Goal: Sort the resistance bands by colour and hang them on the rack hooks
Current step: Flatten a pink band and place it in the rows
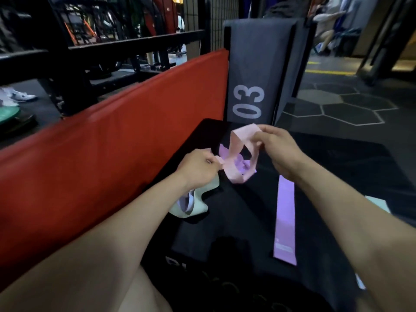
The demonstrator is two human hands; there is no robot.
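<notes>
A twisted pale pink band (236, 154) hangs in the air between both hands. My left hand (198, 167) pinches its lower left end, and my right hand (279, 149) grips its upper loop. A crumpled purple band (242, 164) lies on the black mat (247, 221) right behind the pink one. A flat purple band (284, 221) lies straight on the mat below my right wrist. A pale green band (198, 203), with a bit of lilac band inside it, sits curled under my left wrist.
A red padded block (112, 158) runs along the left of the mat. A grey pad marked 03 (249, 70) stands behind it. Black metal rack bars (135, 41) stretch across the back left. Another pale green band (378, 203) peeks out past my right forearm.
</notes>
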